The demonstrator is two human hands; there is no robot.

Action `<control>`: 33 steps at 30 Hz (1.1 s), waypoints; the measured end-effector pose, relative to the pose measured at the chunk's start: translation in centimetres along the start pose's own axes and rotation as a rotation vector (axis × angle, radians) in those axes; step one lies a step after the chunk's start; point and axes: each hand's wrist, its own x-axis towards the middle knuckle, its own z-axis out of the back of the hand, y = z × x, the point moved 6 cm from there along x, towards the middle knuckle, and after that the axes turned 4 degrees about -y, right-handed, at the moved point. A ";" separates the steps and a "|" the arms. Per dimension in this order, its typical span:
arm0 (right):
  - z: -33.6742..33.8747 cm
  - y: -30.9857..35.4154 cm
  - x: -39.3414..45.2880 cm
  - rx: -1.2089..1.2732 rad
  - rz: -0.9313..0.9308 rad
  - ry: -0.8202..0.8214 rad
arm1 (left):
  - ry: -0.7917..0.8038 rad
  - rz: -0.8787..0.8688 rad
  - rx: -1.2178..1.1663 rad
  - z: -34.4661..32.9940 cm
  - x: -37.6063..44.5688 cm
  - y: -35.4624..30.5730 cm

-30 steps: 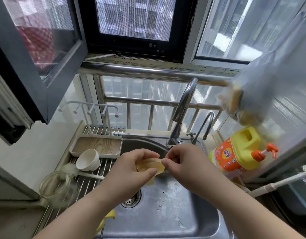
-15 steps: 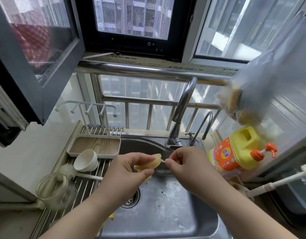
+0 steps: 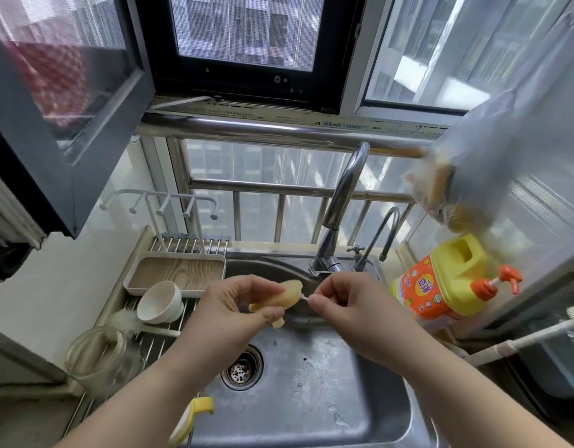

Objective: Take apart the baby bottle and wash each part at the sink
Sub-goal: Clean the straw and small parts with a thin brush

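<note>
Both hands hold a nipple and thin brush over the sink.
Left hand (image 3: 234, 305) pinches the yellowish nipple (image 3: 277, 300), thumb below, fingers curled on top. Right hand (image 3: 350, 307) just beside it, fingertips clamped on a thin white brush (image 3: 303, 297) whose tip meets the nipple's end. Sink (image 3: 311, 392) lies under both; faucet (image 3: 340, 208) beyond the fingers; bowl (image 3: 159, 302) left of them.

views: one, head-worn | position: above the sink (image 3: 369, 412), close over both hands | facing: forward and down, toward the faucet (image 3: 344, 202) and window (image 3: 247, 43) | lens: wide, edges bent | frame: forearms entered from the bottom | shared: nothing, single view
</note>
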 end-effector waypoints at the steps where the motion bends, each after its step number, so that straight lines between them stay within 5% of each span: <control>1: 0.1 0.1 0.0 -0.010 0.007 -0.006 | 0.047 0.003 -0.006 -0.2 0.0 0.2; 4: -0.2 0.7 0.0 -0.032 0.052 -0.030 | 0.119 0.026 0.021 -0.7 0.3 0.3; 9: -0.1 0.9 -0.8 -0.148 0.094 0.008 | 0.108 -0.072 0.435 -0.1 0.8 -0.3; 19: 1.4 0.9 -0.6 -0.162 0.211 -0.028 | 0.279 0.056 -0.057 -0.8 0.3 0.9; 27: 1.3 3.4 -0.6 -0.437 0.407 -0.030 | 0.244 -0.095 0.252 -1.5 0.5 0.0; 33: 2.6 1.8 0.0 -0.352 0.279 -0.041 | 0.190 -0.166 0.252 -1.0 0.5 -0.5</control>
